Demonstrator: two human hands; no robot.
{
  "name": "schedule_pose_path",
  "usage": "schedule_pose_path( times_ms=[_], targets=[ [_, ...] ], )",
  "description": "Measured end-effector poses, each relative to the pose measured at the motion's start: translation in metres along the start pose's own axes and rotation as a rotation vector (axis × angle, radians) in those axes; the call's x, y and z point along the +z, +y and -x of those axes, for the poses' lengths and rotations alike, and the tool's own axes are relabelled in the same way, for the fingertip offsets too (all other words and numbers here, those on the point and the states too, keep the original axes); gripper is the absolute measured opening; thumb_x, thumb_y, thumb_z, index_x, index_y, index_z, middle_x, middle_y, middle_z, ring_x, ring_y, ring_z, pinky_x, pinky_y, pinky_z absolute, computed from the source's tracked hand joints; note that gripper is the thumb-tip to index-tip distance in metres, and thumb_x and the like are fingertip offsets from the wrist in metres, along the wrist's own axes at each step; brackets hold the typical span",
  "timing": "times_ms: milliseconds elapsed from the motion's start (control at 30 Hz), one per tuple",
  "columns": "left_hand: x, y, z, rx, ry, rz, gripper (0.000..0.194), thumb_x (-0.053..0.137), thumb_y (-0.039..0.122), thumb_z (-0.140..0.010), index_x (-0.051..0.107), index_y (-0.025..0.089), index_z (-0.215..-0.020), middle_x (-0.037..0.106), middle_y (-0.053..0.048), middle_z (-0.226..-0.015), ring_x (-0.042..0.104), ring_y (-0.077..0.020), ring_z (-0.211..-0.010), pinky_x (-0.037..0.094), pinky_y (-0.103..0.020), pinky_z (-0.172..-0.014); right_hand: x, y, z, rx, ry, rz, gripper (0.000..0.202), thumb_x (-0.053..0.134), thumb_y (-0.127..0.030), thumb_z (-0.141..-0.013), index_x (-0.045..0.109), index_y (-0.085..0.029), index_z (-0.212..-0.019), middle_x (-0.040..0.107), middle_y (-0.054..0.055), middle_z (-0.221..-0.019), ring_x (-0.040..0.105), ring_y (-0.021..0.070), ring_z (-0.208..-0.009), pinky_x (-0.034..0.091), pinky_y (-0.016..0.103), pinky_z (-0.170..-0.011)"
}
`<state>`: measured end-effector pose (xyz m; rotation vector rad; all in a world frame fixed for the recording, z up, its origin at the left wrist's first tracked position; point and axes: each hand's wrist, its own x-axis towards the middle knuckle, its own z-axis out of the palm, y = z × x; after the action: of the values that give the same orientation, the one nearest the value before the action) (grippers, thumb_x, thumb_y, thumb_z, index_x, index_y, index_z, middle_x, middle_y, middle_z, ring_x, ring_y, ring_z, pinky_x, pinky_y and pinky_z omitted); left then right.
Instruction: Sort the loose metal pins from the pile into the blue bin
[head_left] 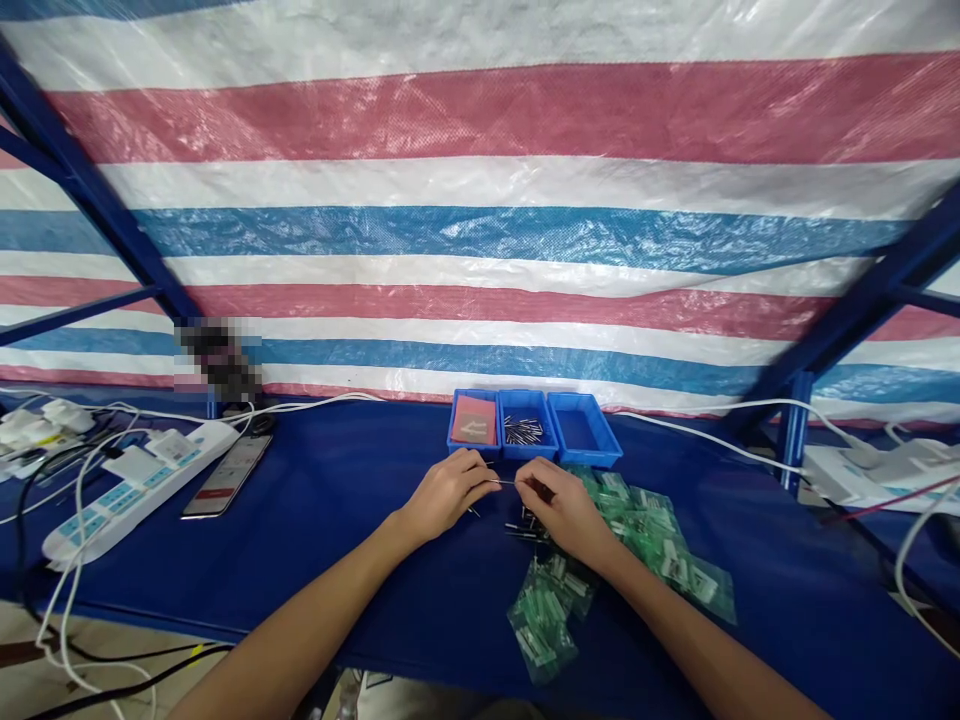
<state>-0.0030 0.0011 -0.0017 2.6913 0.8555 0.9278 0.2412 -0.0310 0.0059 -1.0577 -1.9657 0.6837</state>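
Note:
My left hand (447, 495) and my right hand (561, 508) are close together above the blue table, fingertips pinched. A thin metal pin (506, 482) spans the small gap between them, with an end at each hand's fingertips. Several dark, slender rods (525, 531) lie under and beside my right hand, partly hidden by it. Another small pin (473, 511) shows just below my left fingers. Small clear-green plastic bags (544, 622) with pale pieces inside lie by my right wrist, and more of these spread to the right of my forearm.
Three blue bins stand behind my hands: the left bin (451, 425) has a pink sheet, the middle bin (553, 440) metal pins, and the right bin (589, 460) sits beside them. A phone (229, 475), a power strip (105, 525) and white cables are on the left.

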Motion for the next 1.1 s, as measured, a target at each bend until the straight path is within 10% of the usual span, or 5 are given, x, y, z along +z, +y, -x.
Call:
schedule_pose_path(
  times_ms=[1100],
  targets=[
    [0.0014,-0.0034,0.0003,-0.008,0.130,0.014,0.020,0.054,0.028,-0.111,0.068,0.021,-0.124,0.071,-0.009,-0.114,0.067,-0.0213,-0.109,0.057,-0.036,-0.097,0.0035,-0.0017,0.0021,-0.018,0.072,0.113,0.018,0.049,-0.027,-0.110,0.059,-0.026,-0.095,0.056,0.003,-0.090,0.054,0.0191,-0.071,0.043,0.032,-0.066]
  ],
)
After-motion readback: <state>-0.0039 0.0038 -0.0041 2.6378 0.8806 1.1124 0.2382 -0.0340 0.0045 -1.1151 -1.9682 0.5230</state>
